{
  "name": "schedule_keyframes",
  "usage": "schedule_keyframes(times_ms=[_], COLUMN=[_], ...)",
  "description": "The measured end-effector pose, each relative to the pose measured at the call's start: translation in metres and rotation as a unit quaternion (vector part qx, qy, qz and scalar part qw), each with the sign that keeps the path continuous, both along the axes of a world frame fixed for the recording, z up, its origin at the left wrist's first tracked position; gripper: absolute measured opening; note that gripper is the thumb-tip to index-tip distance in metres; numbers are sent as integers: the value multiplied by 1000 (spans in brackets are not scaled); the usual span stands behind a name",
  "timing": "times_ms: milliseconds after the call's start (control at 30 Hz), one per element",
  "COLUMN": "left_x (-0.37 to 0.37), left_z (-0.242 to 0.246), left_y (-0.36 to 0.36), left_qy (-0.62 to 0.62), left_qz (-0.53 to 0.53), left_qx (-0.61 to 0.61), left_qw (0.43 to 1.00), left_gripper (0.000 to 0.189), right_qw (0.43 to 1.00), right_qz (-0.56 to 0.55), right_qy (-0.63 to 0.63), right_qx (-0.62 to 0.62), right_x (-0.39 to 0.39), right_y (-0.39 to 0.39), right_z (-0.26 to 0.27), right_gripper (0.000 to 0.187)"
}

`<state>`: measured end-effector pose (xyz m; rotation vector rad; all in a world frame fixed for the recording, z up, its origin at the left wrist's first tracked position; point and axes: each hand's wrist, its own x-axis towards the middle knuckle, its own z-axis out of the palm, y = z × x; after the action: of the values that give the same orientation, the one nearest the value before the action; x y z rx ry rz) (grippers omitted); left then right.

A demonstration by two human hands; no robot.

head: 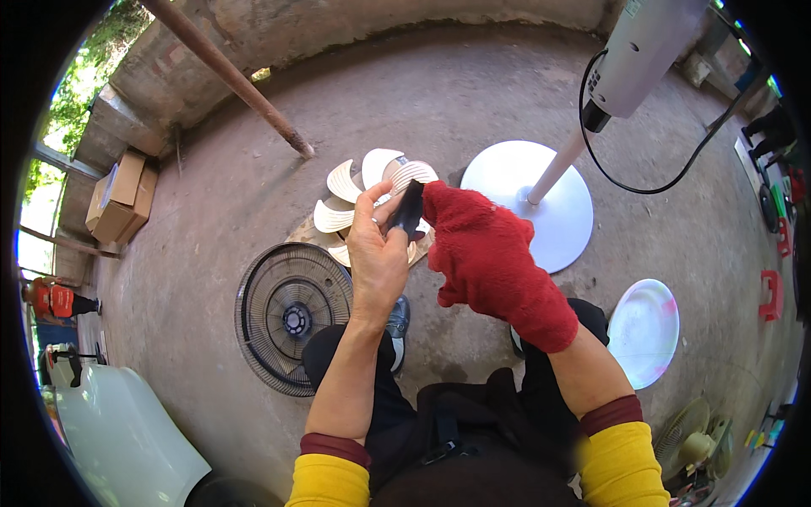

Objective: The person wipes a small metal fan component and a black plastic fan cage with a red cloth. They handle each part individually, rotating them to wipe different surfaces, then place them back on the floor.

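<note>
My left hand [380,253], bare, grips a small black plastic part [408,206] between thumb and fingers. Over my right hand [491,260] is a red fluffy cloth or mitt, which touches the top end of the black part. Beneath the hands, pale curved fan blades [342,184] lie in a ring on a piece of cardboard [307,231], partly hidden. A black wire fan grille [294,320] rests on the floor beside my left knee. To the right stands a fan's round white base [526,234] with its pole and a grey housing [640,57].
A white oval basin [643,333] sits right of my knee. A cardboard box [123,199] is by the left wall, near a rusty metal pole [241,82]. A pale curved panel [127,437] is at lower left, an old fan [694,447] at lower right. A person [60,301] is far left.
</note>
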<state>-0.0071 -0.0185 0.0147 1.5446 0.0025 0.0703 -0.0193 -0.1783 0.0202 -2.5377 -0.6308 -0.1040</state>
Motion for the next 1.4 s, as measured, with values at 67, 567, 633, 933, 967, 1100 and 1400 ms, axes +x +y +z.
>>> schedule_keyframes(times_ms=[67, 567, 633, 933, 967, 1100, 1400], left_x=[-3, -15, -14, -13, -11, -3, 7], left_z=[-1, -27, -26, -25, -25, -29, -27], left_y=[-2, -27, -26, -13, -12, -5, 9], left_qy=[-1, 41, 38, 28, 68, 141, 211], left_qz=[-29, -55, -50, 8, 14, 23, 43], left_qx=[-16, -174, -174, -84, -175, -341, -434], left_qw=[999, 982, 983, 996, 982, 929, 875], left_gripper=[46, 50, 50, 42, 42, 44, 41], right_qw=[996, 999, 997, 990, 991, 997, 997], right_qz=[-15, 34, 27, 82, 65, 54, -76], right_qy=[90, -3, 17, 101, 109, 59, -9], right_qx=[7, -8, 63, -57, -50, 5, -18], right_x=[3, -10, -11, -7, -8, -9, 4], right_y=[3, 1, 0, 3, 4, 11, -16], right_z=[4, -43, -40, -56, -61, -60, 7], right_gripper=[52, 33, 35, 54, 56, 44, 25])
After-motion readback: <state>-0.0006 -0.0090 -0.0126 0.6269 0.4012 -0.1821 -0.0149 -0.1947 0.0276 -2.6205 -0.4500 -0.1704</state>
